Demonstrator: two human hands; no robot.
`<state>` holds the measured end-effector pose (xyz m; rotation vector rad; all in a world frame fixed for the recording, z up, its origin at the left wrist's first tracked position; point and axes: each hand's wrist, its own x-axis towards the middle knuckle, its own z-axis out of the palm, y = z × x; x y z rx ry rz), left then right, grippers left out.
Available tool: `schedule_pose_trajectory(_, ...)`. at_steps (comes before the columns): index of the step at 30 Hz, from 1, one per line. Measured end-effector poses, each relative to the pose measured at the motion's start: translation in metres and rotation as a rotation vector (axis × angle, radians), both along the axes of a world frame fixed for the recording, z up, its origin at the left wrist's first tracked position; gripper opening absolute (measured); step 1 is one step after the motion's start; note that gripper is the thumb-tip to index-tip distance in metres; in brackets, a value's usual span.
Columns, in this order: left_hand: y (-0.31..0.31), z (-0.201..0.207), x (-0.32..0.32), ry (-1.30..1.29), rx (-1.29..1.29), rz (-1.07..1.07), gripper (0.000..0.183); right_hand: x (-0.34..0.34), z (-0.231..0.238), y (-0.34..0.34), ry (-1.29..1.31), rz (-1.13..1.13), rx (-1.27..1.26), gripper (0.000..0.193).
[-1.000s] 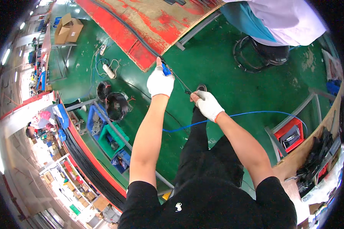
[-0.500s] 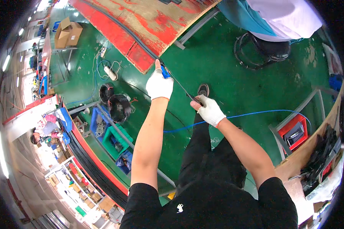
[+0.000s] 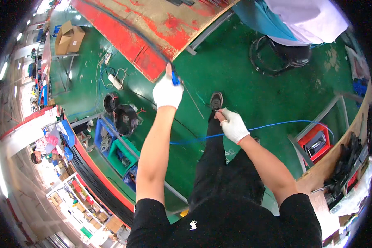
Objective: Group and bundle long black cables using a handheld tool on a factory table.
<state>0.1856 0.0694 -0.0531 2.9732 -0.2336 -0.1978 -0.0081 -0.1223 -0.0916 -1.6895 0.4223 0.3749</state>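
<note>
My left hand (image 3: 168,91), in a white fingerless-tipped glove, is closed on a blue object (image 3: 175,78), whose kind I cannot make out. Its bare forefinger reaches up to the end of a long black strip (image 3: 142,37) lying along the red table edge. From this hand a thin dark rod (image 3: 193,100) slants down to the right, its lower end free. My right hand (image 3: 234,126), gloved likewise, pinches a slim piece with a teal tip (image 3: 200,98) above my shoe. It is apart from the rod; what the piece is stays unclear.
The worn red worktable (image 3: 149,68) lies ahead. A blue hose (image 3: 277,125) crosses below my right hand. Coiled black tubing (image 3: 126,119) and crates (image 3: 122,157) sit left. At right are a red bin (image 3: 318,144) and a stool (image 3: 291,53), beside a person in pale clothing (image 3: 306,20).
My right hand has come away from the rod's lower end and moved slightly right and down. The rod's end now hangs free. My left hand has shifted slightly left in the picture.
</note>
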Motion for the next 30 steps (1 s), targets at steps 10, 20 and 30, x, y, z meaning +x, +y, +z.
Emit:
schedule_pose_trajectory(10, 0.012, 0.012, -0.016, -0.037, -0.192, 0.050, 0.085, 0.034, -0.017, -0.013, 0.125, 0.253, 0.186, 0.047)
schedule_pose_trajectory(20, 0.028, 0.007, -0.014, 0.122, -0.342, 0.100, 0.087, 0.148, 0.011, 0.022, 0.001, 0.321, 0.118, 0.056)
schedule_pose_trajectory(30, -0.006, 0.008, -0.038, -0.052, -0.053, 0.144, 0.092, 0.151, -0.007, 0.054, -0.066, 0.111, 0.009, 0.032)
